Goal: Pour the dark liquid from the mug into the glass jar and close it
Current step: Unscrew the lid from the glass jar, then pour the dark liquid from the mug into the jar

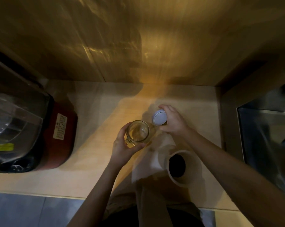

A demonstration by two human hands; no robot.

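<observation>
An open, clear glass jar [138, 131] stands on the pale counter [92, 112], and looks empty. My left hand [124, 147] wraps around its near left side. Just right of the jar, my right hand [173, 121] holds the round lid [160, 118], tilted so its pale inner face points toward me. A cream mug [183, 167] with dark liquid inside sits on the counter nearer to me, under my right forearm, with its handle to the left.
A red appliance [60, 136] with a clear glass lid [12, 122] fills the left side. A steel sink [266, 141] lies at the right. A wooden wall [138, 46] backs the counter.
</observation>
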